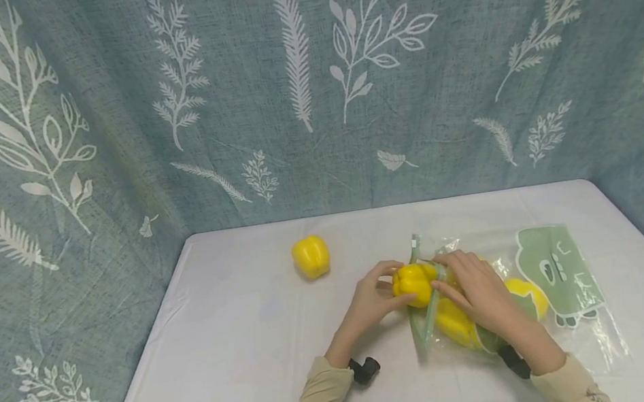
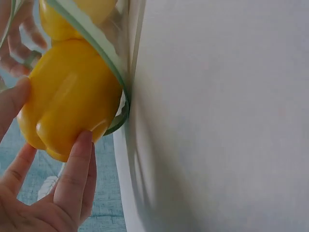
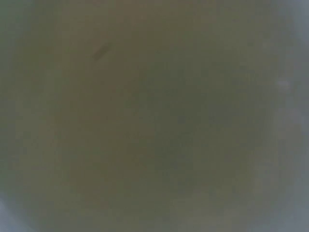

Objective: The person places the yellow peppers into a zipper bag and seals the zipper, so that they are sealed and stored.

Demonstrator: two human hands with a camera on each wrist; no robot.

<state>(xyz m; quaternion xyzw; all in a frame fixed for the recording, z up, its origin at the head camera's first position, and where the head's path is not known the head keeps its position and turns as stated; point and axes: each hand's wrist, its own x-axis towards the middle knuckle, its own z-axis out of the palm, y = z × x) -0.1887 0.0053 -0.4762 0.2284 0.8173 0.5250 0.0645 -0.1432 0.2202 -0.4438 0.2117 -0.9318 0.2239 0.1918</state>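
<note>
My left hand point(image 1: 372, 295) grips a yellow bell pepper point(image 1: 413, 286) at the mouth of a clear zip bag point(image 1: 561, 274) with a green cartoon print. In the left wrist view, fingers and thumb surround the blunt end of this pepper point(image 2: 72, 96), and the bag's green rim point(image 2: 99, 46) arches around its other end. My right hand point(image 1: 483, 291) holds the bag's mouth, thumb and fingers at the parted edges. Inside the bag lie more yellow peppers point(image 1: 455, 325), partly hidden by the right hand and the print. The right wrist view is a dim blur.
Another yellow bell pepper point(image 1: 311, 257) rests on the white table point(image 1: 226, 352), back and left of the bag. A blue-green curtain point(image 1: 307, 93) with white leaf prints hangs behind the table. Black wrist cameras point(image 1: 366, 370) sit under both wrists.
</note>
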